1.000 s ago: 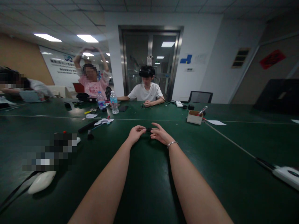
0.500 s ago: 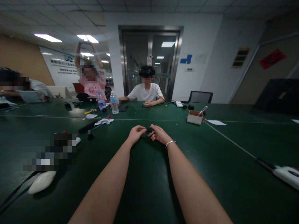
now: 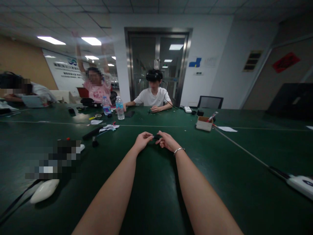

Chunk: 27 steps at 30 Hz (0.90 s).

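Observation:
My left hand pinches one end of a small dark object just above the green table. My right hand, with a silver bracelet at its wrist, has thumb and fingers around the object's other end. Too small and dark to name, the object has a light spot near my left fingertips. Both forearms reach forward over the table, and the hands are close together without touching.
Left of my arms lie a white computer mouse, a dark brush-like item and paper scraps. Water bottles stand farther back. A small cardboard box and a white power strip are at right. A person sits opposite.
My hands stay in nearly the same place; the small dark object looks slightly turned and thinner between them. Across the table, a person's raised arms have spread apart and gone higher.

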Available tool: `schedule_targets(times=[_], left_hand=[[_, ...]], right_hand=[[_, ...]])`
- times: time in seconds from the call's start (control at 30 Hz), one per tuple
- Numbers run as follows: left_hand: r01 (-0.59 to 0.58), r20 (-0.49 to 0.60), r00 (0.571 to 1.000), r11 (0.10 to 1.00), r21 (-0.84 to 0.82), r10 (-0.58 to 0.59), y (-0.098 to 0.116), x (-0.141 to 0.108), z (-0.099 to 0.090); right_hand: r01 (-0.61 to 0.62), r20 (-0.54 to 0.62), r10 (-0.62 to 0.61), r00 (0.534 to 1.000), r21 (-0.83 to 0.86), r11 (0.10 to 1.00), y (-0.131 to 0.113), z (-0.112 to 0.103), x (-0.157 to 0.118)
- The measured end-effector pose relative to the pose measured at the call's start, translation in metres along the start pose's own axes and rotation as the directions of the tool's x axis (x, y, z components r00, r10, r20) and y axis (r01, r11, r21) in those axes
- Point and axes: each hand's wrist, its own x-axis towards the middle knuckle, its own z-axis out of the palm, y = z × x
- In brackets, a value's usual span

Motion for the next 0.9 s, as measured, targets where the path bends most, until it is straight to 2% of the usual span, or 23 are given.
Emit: schedule_targets(times=[0.07, 0.17, 0.23, 0.4, 0.6, 0.73, 0.8, 0.9], left_hand=[[0.002, -0.005, 1.000, 1.000, -0.005, -0.002, 0.0001, 0.0001, 0.0000], [0.015, -0.023, 1.000, 1.000, -0.012, -0.015, 0.0008, 0.0000, -0.0005], [0.011, -0.029, 1.000, 1.000, -0.013, -0.011, 0.0013, -0.0002, -0.0004], [-0.003, -0.034, 0.999, 1.000, -0.015, 0.002, 0.0013, -0.0005, 0.0014], [-0.008, -0.050, 0.999, 1.000, -0.010, 0.008, -0.0017, 0.0001, 0.0005], [0.004, -0.046, 0.999, 1.000, -0.010, -0.005, -0.0027, 0.0011, 0.0001], [0.002, -0.049, 0.999, 1.000, -0.005, -0.002, -0.0030, 0.0017, 0.0000], [-0.008, -0.062, 0.998, 1.000, 0.007, 0.008, -0.0034, 0.0021, -0.0005]], right_hand=[[0.036, -0.009, -0.036, 0.999, -0.005, 0.999, 0.0004, -0.0003, -0.0003], [0.089, -0.020, -0.087, 0.996, 0.078, 0.993, -0.0002, -0.0014, -0.0029], [0.063, -0.016, -0.062, 0.998, 0.099, 0.993, -0.0009, -0.0011, -0.0037], [-0.004, 0.003, 0.004, 1.000, 0.010, 1.000, -0.0014, 0.0030, -0.0025], [0.055, -0.002, -0.056, 0.998, 0.131, 0.990, -0.0025, 0.0020, -0.0073], [0.026, 0.008, -0.027, 1.000, 0.061, 0.998, -0.0014, 0.0024, -0.0066], [0.048, 0.022, -0.049, 0.999, 0.030, 0.998, -0.0009, 0.0026, -0.0063], [0.093, 0.009, -0.094, 0.996, 0.073, 0.993, -0.0009, 0.0021, -0.0066]])
